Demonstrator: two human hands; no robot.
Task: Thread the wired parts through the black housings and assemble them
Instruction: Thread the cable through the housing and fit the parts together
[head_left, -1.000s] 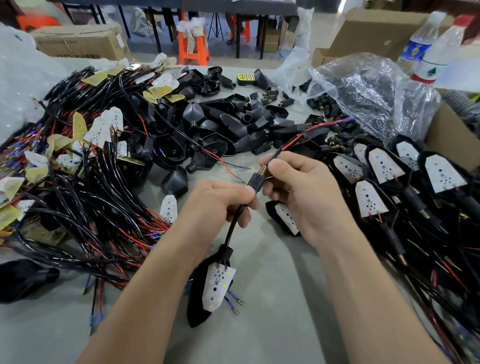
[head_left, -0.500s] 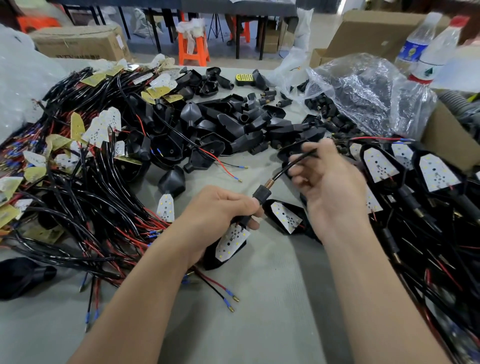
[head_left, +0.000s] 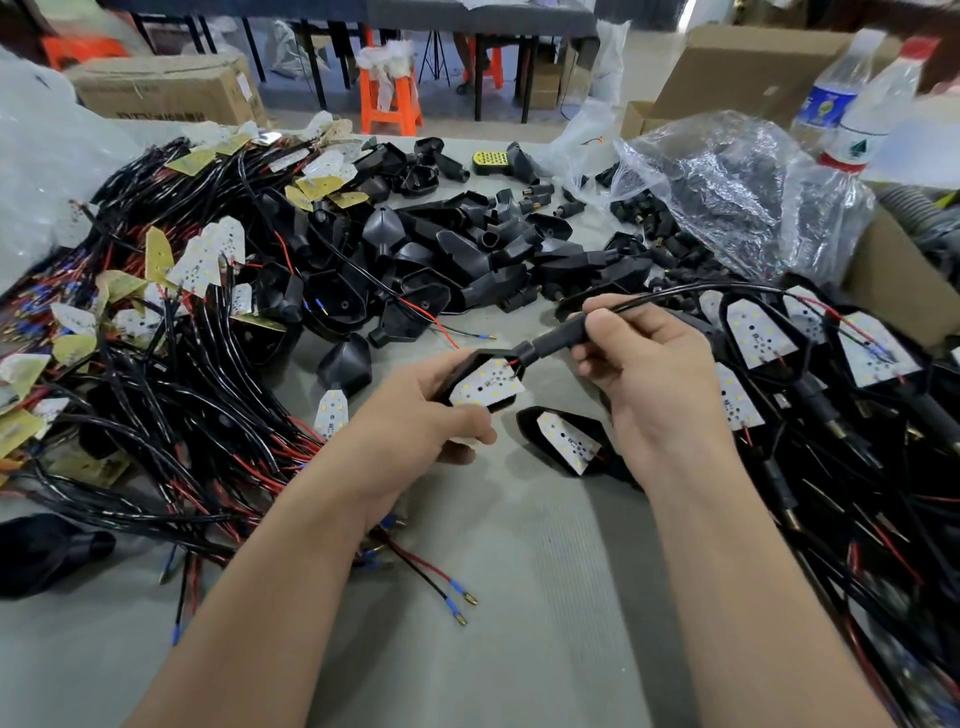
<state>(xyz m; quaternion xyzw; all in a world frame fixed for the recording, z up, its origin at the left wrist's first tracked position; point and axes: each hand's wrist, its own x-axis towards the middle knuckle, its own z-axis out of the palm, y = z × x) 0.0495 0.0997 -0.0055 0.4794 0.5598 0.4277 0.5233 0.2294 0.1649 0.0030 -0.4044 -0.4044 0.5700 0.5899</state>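
Observation:
My left hand (head_left: 421, 421) grips a black housing (head_left: 467, 364) with a white LED board (head_left: 485, 387) seated in its mouth. My right hand (head_left: 649, 374) pinches the housing's black stem sleeve (head_left: 563, 332), from which a black cable (head_left: 691, 292) arcs off to the right. Short red and black leads run from the board into the stem. A second finished housing with its board (head_left: 566, 441) lies on the table between my wrists.
A tangle of wired LED boards (head_left: 171, 364) fills the left. Empty black housings (head_left: 467, 254) are heaped at the back centre. Assembled units (head_left: 810, 364) pile up on the right. A clear plastic bag (head_left: 727, 192), bottles and cardboard boxes stand behind. Loose leads (head_left: 441, 587) lie near my left forearm.
The cable has been pulled through, so the LED board has slid up into the housing. My left hand now grips the housing body and my right hand has come back to the stem.

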